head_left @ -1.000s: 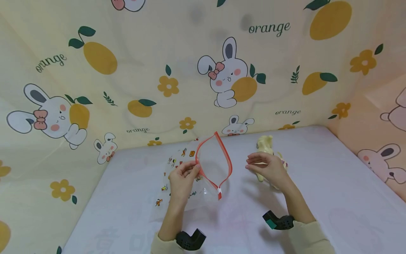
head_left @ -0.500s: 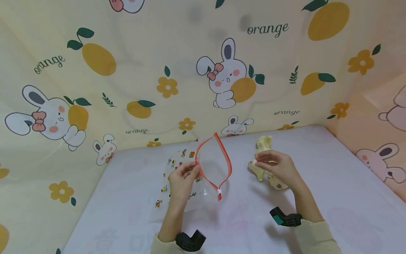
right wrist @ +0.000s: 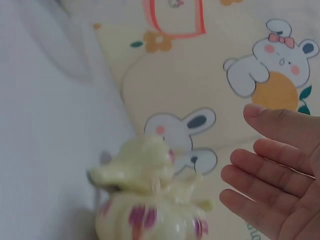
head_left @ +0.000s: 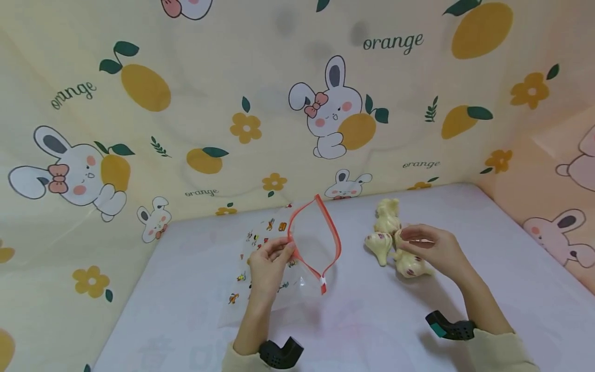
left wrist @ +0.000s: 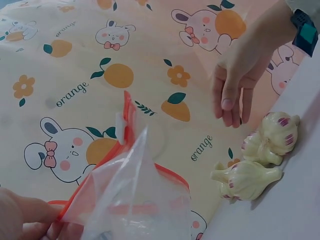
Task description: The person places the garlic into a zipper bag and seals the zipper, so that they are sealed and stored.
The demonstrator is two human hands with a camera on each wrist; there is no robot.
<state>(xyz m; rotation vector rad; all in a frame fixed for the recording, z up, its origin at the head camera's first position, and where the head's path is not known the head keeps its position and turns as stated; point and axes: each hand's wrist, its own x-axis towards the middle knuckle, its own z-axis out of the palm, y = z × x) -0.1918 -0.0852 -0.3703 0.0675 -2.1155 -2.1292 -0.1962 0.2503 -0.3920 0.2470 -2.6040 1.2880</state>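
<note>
Left hand (head_left: pixel 268 263) pinches the red rim (head_left: pixel 332 226) of a clear plastic bag (head_left: pixel 251 287) between thumb and fingers. Bag body, printed with small colourful figures, spreads left of and under that hand; the mouth gapes open just right of its fingertips. White slider (head_left: pixel 323 282) sits on the rim's near corner, right of the left hand and a bit closer to the person, with a red tab hanging below it.

Right hand (head_left: pixel 432 250) is well apart from the left one, fingers relaxed and nearly straight, thumb off to the side (clearest in the right wrist view). It hangs over the garlic, fingertips clear of the bulbs.

Garlic bulbs lie grouped on the table (head_left: pixel 348 330), pale with purple patches: near bulb (head_left: pixel 411 265) below the right hand, left bulb (head_left: pixel 378 244) just left of its fingertips, far bulb (head_left: pixel 387 217) beyond them; another is partly hidden behind the fingers, so exact count hard to tell.

Both wrists wear black bands, left band (head_left: pixel 281 353) and right band (head_left: pixel 450 326), right one with a teal patch, next to cream sleeves (head_left: pixel 499 351). Beyond both hands, backdrop (head_left: pixel 274 62) with rabbits, oranges and flowers
</note>
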